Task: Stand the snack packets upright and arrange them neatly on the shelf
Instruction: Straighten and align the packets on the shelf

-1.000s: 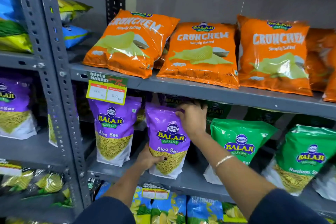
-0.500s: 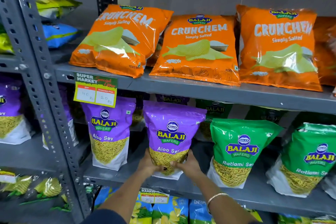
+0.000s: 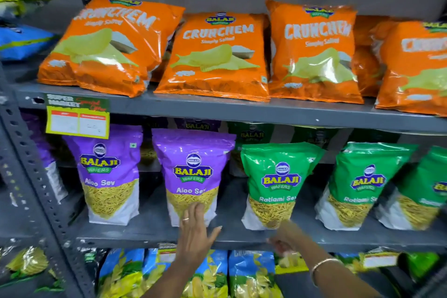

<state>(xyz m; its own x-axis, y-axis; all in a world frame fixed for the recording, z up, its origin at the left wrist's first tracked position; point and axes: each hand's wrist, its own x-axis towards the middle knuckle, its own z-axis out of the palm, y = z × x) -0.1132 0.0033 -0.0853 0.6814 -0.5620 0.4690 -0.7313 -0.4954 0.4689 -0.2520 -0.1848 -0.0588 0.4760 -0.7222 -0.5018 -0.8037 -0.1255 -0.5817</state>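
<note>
Two purple Aloo Sev packets stand upright on the middle shelf [image 3: 150, 232]: one at the left [image 3: 108, 172], one in the centre [image 3: 193, 172]. My left hand [image 3: 197, 232] is open, its fingertips resting against the bottom front of the centre purple packet. My right hand [image 3: 283, 239] hovers blurred at the shelf's front edge, below the first green Ratlami Sev packet [image 3: 278, 181], holding nothing. More green packets [image 3: 362, 181] stand upright to the right. Orange Crunchem packets [image 3: 215, 55] lean back on the top shelf [image 3: 217, 110].
A yellow price tag [image 3: 77, 118] hangs from the top shelf's front edge. A grey perforated upright [image 3: 31, 176] runs down the left side. Blue and yellow packets [image 3: 249, 273] fill the shelf below. More purple and green packets stand behind the front row.
Both hands have let go of the centre purple packet, which now stands upright. My right hand moved right, below the green packet. The camera has moved closer and shifted right.
</note>
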